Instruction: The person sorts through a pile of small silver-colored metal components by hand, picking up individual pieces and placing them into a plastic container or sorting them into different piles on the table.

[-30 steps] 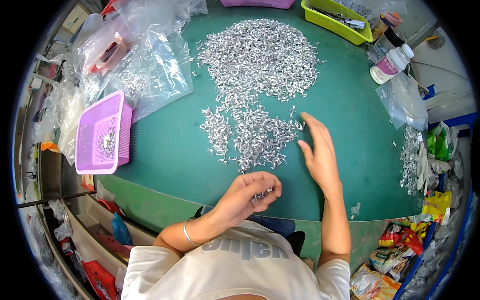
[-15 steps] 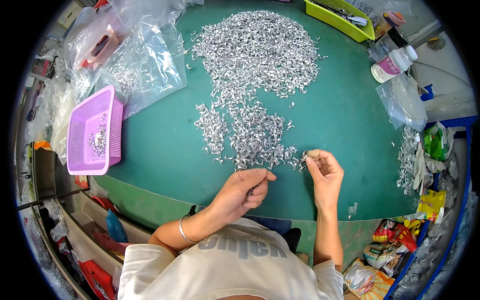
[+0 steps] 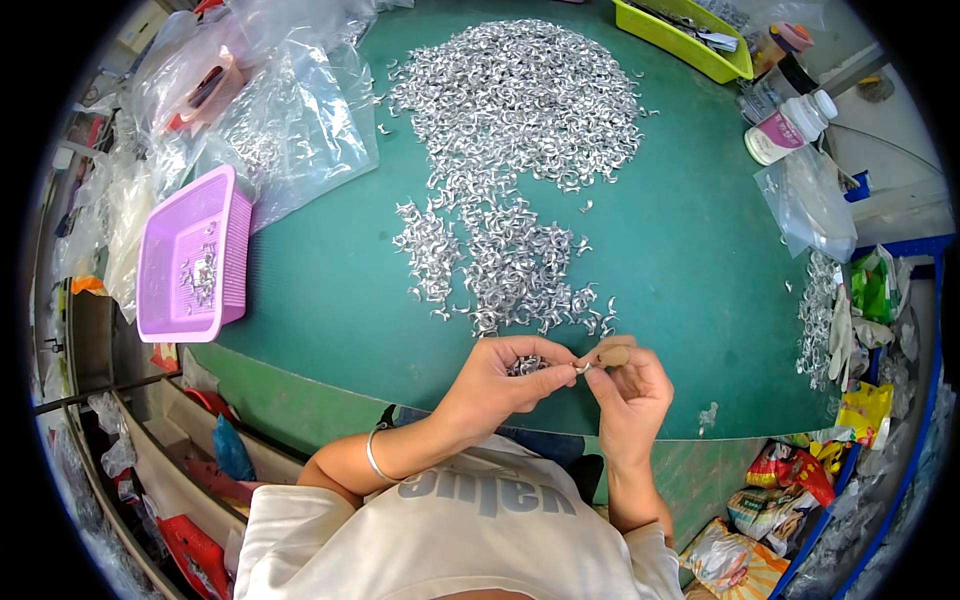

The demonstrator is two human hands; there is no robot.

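Head: white-capped bottle (image 3: 787, 128) (pink label), top-right.

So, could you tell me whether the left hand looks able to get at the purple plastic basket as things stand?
Probably yes. The purple plastic basket sits open-topped on the person's left, with bare green table between. But the left hand already cups small silver metal clips, so it isn't free.

Silver metal clips (image 3: 515, 150) on a green table (image 3: 690, 260) — lilac basket (image 3: 190, 255), yellow-green tray (image 3: 690, 40).
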